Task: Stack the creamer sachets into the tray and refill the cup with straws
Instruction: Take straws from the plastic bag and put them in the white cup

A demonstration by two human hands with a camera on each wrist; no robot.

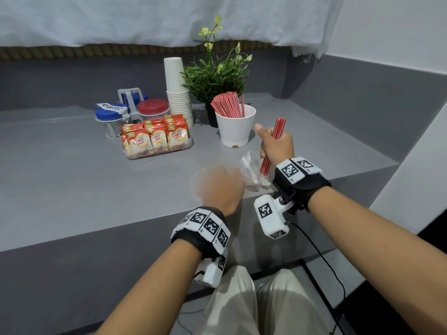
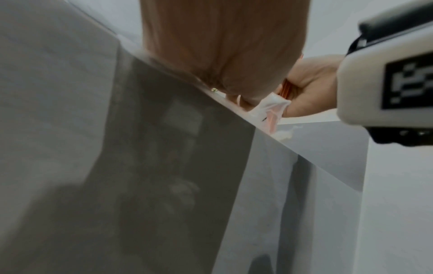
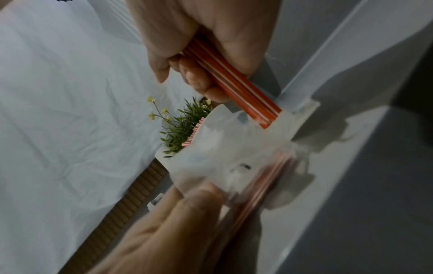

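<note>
While fisted round a bundle of red-striped straws (image 1: 272,146), right hand (image 1: 275,146) hovers beside white cup (image 1: 235,128) | left hand (image 1: 221,187) blurred, seemingly gripping clear plastic bag (image 1: 251,170) | creamer sachets (image 1: 154,137) upright in tray (image 1: 186,145).

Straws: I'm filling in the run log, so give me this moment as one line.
step: refill cup | right hand: grips straw bundle | left hand: on plastic bag, blurred | cup: part-filled | tray: sachets stacked
</note>
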